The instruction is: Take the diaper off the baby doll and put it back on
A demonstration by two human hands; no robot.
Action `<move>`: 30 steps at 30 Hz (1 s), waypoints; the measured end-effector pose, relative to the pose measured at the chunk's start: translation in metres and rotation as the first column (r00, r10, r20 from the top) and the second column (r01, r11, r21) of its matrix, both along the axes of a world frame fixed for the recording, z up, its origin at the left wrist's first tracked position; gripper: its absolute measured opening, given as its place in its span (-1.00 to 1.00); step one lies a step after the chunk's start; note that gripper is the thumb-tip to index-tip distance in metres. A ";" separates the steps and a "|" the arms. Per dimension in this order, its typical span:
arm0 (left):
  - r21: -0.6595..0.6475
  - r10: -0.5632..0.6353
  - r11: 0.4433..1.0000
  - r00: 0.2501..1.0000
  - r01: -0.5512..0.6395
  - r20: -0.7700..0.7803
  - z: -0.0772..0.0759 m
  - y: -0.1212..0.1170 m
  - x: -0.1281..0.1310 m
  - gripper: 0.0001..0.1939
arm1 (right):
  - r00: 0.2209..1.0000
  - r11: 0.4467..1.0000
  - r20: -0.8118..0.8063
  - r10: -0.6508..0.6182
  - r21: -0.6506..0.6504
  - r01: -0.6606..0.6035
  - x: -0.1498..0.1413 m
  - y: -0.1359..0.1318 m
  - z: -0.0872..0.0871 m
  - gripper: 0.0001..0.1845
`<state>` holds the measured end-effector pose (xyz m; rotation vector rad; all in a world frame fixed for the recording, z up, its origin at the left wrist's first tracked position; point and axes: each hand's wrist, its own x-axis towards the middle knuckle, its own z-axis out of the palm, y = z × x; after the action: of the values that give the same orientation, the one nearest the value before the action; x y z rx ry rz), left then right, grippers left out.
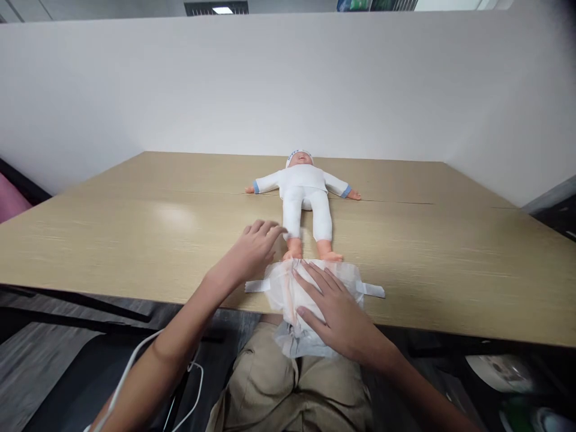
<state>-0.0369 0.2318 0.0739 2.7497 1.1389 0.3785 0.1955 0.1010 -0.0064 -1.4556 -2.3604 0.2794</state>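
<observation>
A baby doll (305,180) in a white outfit with blue cuffs and a white cap lies on its back on the table, arms spread, feet towards me. Just below its feet a white diaper (294,294) is spread out, its side tabs stretched left and right and its near end hanging over the table edge. My right hand (330,309) rests flat on the diaper with fingers apart. Beside the doll's lower leg is my left hand (258,249), fingers loosely bent and apart; one fingertip reaches the leg, but I cannot tell if it touches.
The wooden table (135,240) runs wide to both sides, with a white partition (288,84) behind it. A black chair (76,378) stands at lower left. A white cable (195,384) hangs by my left arm.
</observation>
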 end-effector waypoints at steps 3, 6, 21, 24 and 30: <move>0.169 -0.207 0.954 0.953 0.247 -0.223 -0.012 0.048 0.034 -0.08 | 1.000 1.000 -0.003 -0.013 0.021 0.013 -0.003 -0.005 -0.004 -0.26; 0.173 -0.418 0.849 0.835 0.499 -0.358 -0.020 0.072 0.063 0.06 | 1.000 0.999 -0.005 -0.018 0.028 0.018 -0.004 -0.005 -0.005 -0.26; 0.021 -0.596 0.786 0.747 0.618 0.295 0.037 0.113 0.099 -0.58 | 0.997 0.992 -0.018 0.073 -0.097 -0.075 0.019 0.055 -0.008 -0.15; -0.067 -0.480 0.830 0.771 0.553 0.418 0.072 0.124 0.094 -0.59 | 0.997 0.995 0.005 0.082 -0.061 -0.082 0.021 0.097 -0.010 -0.20; -0.072 -0.412 0.861 0.772 0.504 0.483 0.105 0.143 0.085 -0.59 | 0.995 0.994 -0.013 0.097 -0.040 -0.098 0.030 0.197 -0.008 -0.22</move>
<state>0.0483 0.3745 0.1791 2.4519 0.3406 0.7400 0.2250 0.2984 -0.0143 -1.3550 -2.4345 0.3612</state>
